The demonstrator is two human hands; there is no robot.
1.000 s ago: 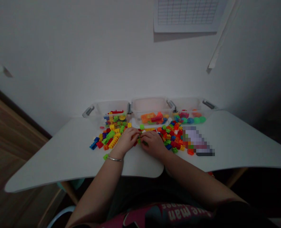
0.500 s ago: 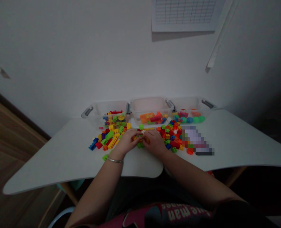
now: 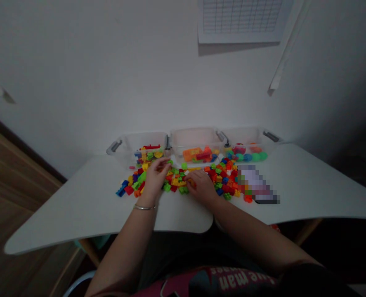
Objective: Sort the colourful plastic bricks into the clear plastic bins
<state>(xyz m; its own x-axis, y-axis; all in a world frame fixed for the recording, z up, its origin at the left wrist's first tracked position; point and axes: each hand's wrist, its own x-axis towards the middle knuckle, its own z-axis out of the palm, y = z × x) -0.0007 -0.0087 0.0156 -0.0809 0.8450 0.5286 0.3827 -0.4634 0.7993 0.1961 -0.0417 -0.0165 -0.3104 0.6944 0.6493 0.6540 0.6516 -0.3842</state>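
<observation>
Left hand: we see our left hand [image 3: 153, 178] lying palm down on the pile of building blocks [image 3: 176, 179], fingers loosely spread and reaching toward the far edge of the heap; a thin bracelet [image 3: 144, 207] circles the wrist. Whether a block sits under the palm, we cannot tell.
Right hand: our right hand [image 3: 201, 185] rests on the table [image 3: 77, 206] just beside the left, fingers curled down into the blocks; what they pinch, if anything, we cannot tell.
Blocks: the heap spreads across the table's middle, between our hands and the tubs.
Tubs: three clear tubs stand in a row against the wall, the left tub [image 3: 133, 144], middle tub [image 3: 195, 138] and right tub [image 3: 247, 138], each with a few coloured pieces inside.
Wall: a gridded sheet [image 3: 241, 18] hangs above.
</observation>
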